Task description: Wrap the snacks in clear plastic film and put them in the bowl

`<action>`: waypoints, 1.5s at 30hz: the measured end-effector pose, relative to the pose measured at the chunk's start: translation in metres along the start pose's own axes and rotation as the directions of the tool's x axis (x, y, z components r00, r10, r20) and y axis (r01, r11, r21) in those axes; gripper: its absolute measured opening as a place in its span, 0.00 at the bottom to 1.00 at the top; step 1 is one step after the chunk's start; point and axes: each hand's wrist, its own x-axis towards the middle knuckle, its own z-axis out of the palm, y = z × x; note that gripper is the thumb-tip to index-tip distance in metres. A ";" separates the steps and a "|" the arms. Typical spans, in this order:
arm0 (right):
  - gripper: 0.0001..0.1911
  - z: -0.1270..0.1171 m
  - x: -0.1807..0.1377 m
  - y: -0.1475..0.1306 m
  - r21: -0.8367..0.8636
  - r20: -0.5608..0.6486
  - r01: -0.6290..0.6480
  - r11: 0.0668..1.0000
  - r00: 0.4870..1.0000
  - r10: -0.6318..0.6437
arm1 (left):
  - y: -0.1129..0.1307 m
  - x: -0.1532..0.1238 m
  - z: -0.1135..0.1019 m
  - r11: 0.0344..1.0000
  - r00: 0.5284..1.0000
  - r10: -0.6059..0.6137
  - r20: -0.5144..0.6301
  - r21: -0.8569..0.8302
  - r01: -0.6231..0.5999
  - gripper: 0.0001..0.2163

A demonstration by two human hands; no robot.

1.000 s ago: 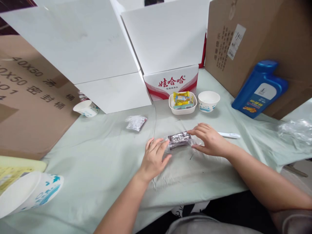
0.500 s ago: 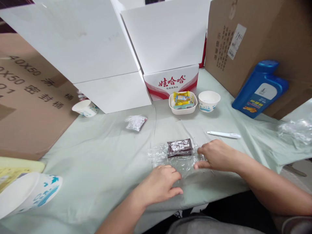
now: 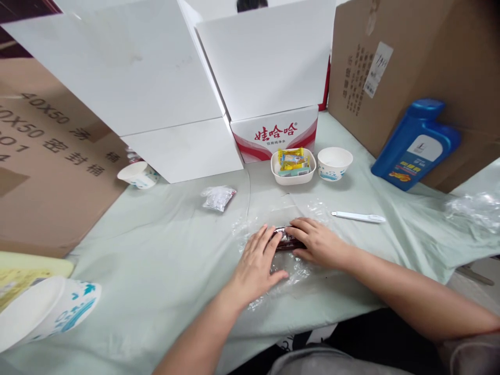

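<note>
A small dark block (image 3: 285, 239) lies on a sheet of clear plastic film (image 3: 250, 227) spread on the pale green table cloth (image 3: 164, 260). My left hand (image 3: 258, 260) rests flat on the film with its fingers stretched out, the tips touching the block's left end. My right hand (image 3: 317, 242) covers the block's right part, fingers over the top and thumb at the near edge. Most of the block is hidden under the two hands.
Behind the hands stand a white square dish (image 3: 292, 178) of snack packets, a paper bowl (image 3: 335, 162) and a white pen-like tool (image 3: 358, 216). A blue bottle (image 3: 416, 143) leans on a cardboard box at right. A small plastic bag (image 3: 217, 197), a tipped cup (image 3: 137, 174) and white boxes (image 3: 273, 133) sit further back.
Both hands drew back toward me, leaving the block bare on the flattened film, then moved forward again onto the block. The film is now looser and spread wider around it.
</note>
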 end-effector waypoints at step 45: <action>0.22 -0.059 0.212 0.082 -0.036 -0.089 -0.771 0.635 0.636 0.767 | -0.004 0.002 -0.006 0.980 0.889 -0.148 0.433 -0.060 0.192 0.46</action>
